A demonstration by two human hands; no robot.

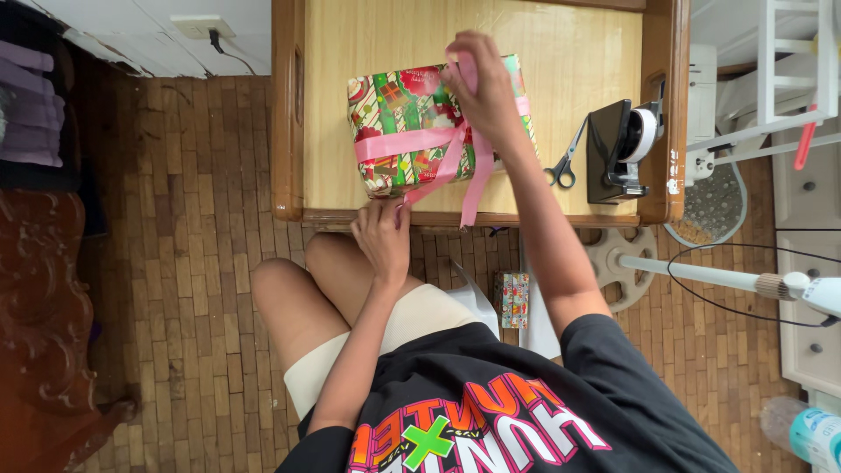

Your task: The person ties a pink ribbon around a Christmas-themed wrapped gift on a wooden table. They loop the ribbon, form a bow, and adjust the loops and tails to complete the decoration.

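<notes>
Gift box: wrapped in green, red and white festive paper, lying on the wooden worktop near its front edge, a little left of centre
Ribbon: pink, running across the box's top from left to right, with loose tails hanging over the front side towards the worktop edge
Right hand: over the far right part of the box, fingers closed around a raised loop of the pink ribbon, resting on or just above the paper
Left hand: at the worktop's front edge, just below the box, fingers pinched on the end of a ribbon tail, it seems; the grip itself is partly hidden
Box relative to hands: between them, right hand on top, left hand in front
Scissors: on the worktop to the right of the box, well apart from both hands
Tape dispenser: black, just beside the scissors, near the right rim
Paper scrap: same pattern, down on the parquet floor by the person's knee
</notes>
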